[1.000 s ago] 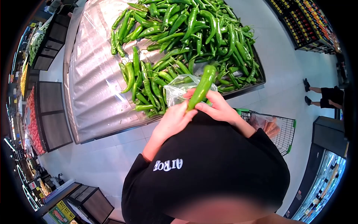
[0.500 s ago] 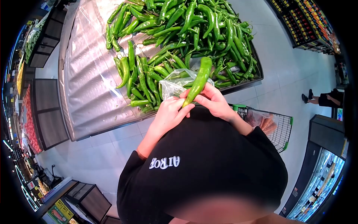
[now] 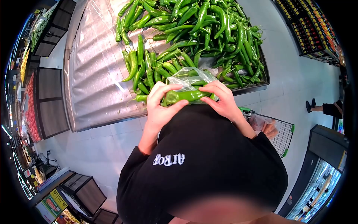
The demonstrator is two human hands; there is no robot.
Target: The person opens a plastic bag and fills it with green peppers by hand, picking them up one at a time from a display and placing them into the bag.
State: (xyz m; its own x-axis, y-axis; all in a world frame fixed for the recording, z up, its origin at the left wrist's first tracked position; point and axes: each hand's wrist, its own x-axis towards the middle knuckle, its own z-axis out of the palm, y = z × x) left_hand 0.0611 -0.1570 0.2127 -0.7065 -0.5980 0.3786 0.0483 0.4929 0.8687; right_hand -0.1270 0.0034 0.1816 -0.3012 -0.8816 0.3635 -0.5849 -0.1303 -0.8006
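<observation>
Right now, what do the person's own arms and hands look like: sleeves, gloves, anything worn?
The left hand and right hand are bare, with no gloves; no ring, watch or bracelet shows. The black short-sleeved top carries white lettering on the chest.

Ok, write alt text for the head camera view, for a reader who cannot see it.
The left hand and the right hand hold one long green pepper level, next to a clear plastic bag, at a store bin holding a pile of green peppers. A shopping cart stands at the person's right.
</observation>
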